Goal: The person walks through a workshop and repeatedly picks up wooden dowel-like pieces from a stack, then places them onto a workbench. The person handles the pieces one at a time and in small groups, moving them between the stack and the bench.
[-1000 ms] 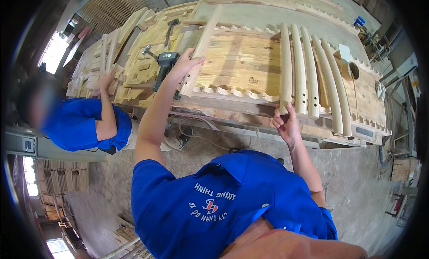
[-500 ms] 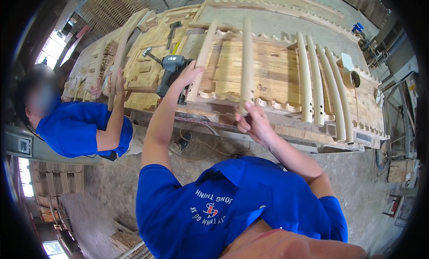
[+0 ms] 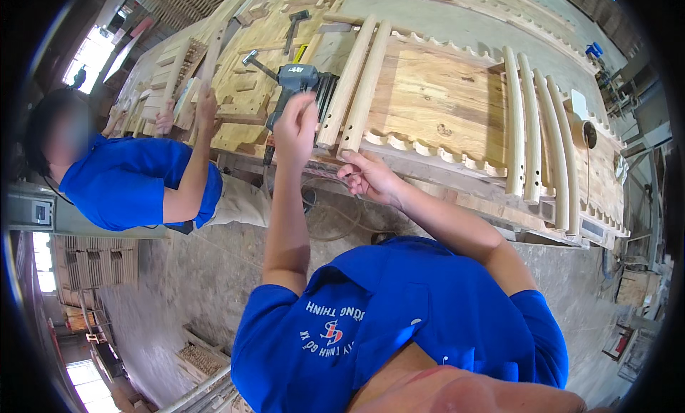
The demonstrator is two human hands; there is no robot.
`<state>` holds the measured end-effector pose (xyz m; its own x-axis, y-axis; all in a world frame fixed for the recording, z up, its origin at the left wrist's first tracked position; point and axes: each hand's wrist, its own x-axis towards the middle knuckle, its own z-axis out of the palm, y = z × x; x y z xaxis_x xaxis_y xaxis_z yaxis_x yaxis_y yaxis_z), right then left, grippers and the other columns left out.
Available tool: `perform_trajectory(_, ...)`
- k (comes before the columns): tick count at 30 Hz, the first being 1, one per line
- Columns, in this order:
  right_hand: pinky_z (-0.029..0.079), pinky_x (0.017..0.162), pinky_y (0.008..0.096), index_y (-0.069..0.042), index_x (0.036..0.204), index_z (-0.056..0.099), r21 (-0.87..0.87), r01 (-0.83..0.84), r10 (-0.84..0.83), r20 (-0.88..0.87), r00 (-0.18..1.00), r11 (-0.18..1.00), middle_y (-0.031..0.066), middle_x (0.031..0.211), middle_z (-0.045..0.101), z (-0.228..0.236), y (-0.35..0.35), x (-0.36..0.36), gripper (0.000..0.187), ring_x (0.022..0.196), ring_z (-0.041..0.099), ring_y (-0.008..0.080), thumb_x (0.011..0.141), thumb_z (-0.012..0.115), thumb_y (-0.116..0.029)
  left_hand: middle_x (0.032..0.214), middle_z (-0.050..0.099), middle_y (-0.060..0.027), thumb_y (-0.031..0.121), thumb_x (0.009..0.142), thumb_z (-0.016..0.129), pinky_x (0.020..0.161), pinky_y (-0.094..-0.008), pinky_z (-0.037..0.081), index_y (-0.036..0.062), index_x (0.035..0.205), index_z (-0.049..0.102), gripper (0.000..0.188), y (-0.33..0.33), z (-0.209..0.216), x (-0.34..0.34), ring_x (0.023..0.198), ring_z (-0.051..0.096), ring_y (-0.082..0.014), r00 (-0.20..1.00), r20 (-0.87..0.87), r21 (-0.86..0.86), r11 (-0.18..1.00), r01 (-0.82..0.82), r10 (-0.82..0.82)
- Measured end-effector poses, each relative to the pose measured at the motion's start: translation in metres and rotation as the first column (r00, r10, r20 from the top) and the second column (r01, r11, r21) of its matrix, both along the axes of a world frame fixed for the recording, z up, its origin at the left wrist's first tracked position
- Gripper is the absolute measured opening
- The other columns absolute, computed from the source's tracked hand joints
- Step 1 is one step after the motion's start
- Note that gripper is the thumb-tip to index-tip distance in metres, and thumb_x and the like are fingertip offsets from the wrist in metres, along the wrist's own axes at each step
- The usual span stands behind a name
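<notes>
Two pale rounded wooden slats [image 3: 369,85] lie side by side across a notched wooden jig [image 3: 435,153], with dark holes near their near ends. My right hand [image 3: 374,179] is at the near end of the right one, thumb against it and the other fingers curled below. My left hand [image 3: 294,128] is raised between the left slat and a dark nail gun [image 3: 296,78]; motion smears its curled fingers, and whether anything is in them is hidden. Several more slats [image 3: 531,128], some of them curved, rest across the jig's right part.
A hammer [image 3: 294,29] and a yellow-marked tool [image 3: 300,53] lie on the bench beyond the nail gun. At the left, a co-worker in a blue shirt [image 3: 135,185] handles long wooden pieces. A brown roll [image 3: 586,135] sits at the right. A hose [image 3: 342,231] loops below the bench edge.
The slat at my right hand has moved left, beside the other slat. My left hand has come off the left slat and toward me. The view has shifted slightly.
</notes>
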<state>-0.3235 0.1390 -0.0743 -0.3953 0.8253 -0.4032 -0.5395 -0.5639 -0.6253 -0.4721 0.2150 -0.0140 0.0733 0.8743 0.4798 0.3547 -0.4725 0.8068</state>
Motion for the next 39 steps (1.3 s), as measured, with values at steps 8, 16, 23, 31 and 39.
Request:
perform_trajectory(8,0.047,0.053,0.0259,-0.008,0.094,0.053,-0.043,0.038,-0.043,-0.119,0.992,0.998,0.0041,0.070,0.058,-0.014,0.018,-0.004,0.027,0.056,0.053,0.0096,0.088,0.053,-0.034,0.058,0.051,0.0006,0.046,0.092,0.042,0.036,-0.0197,0.024,0.0071,0.085,0.055,0.042,-0.056,-0.079,-0.013,0.041,0.038,-0.0045,0.856,0.504,-0.707,0.623,0.334,0.112)
perform_trajectory(16,0.045,0.060,0.0224,-0.007,0.096,0.058,0.057,-0.113,0.117,-0.077,0.990,0.992,0.0006,0.076,0.060,-0.026,0.009,0.030,0.031,0.063,0.053,0.0083,0.091,0.047,-0.035,0.056,0.050,0.0021,0.047,0.090,0.045,0.036,-0.0191,0.020,0.0087,0.075,0.056,0.042,-0.053,-0.092,0.028,0.040,0.035,-0.0035,0.830,0.554,-0.668,0.632,0.394,0.068)
perform_trajectory(23,0.047,0.066,0.0238,-0.005,0.110,0.059,0.293,-0.330,0.211,0.371,0.904,0.897,0.0034,0.088,0.062,0.007,-0.097,0.142,0.034,0.072,0.055,0.0097,0.087,0.056,-0.031,0.064,0.052,0.0016,0.030,0.092,0.048,0.044,-0.0188,0.031,0.0057,0.087,0.056,0.026,-0.101,-0.083,0.069,0.051,0.043,-0.0047,0.804,0.383,-0.748,0.357,0.559,-0.456)
perform_trajectory(31,0.047,0.078,0.0308,0.001,0.117,0.051,0.628,0.194,-0.653,0.748,0.116,0.754,0.0145,0.101,0.061,0.062,-0.119,0.319,0.039,0.090,0.059,0.0197,0.085,0.055,-0.021,0.112,0.050,-0.0132,0.030,0.089,0.054,0.078,-0.0298,0.045,0.0034,0.123,0.041,0.045,-0.059,-0.015,0.269,0.098,0.050,-0.0171,0.696,0.346,-0.623,0.401,0.672,-0.629)
perform_trajectory(39,0.032,0.101,0.0325,-0.002,0.137,0.027,0.551,0.169,-0.573,0.809,0.131,0.817,0.0226,0.133,0.039,0.018,-0.074,0.336,0.068,0.123,0.041,0.0280,0.081,0.057,-0.024,0.133,0.035,-0.0256,0.017,0.066,0.074,0.099,-0.0418,0.036,0.0020,0.140,0.012,0.098,-0.052,-0.041,0.386,0.119,0.041,-0.0352,0.891,0.129,-0.444,0.778,0.445,-0.436)
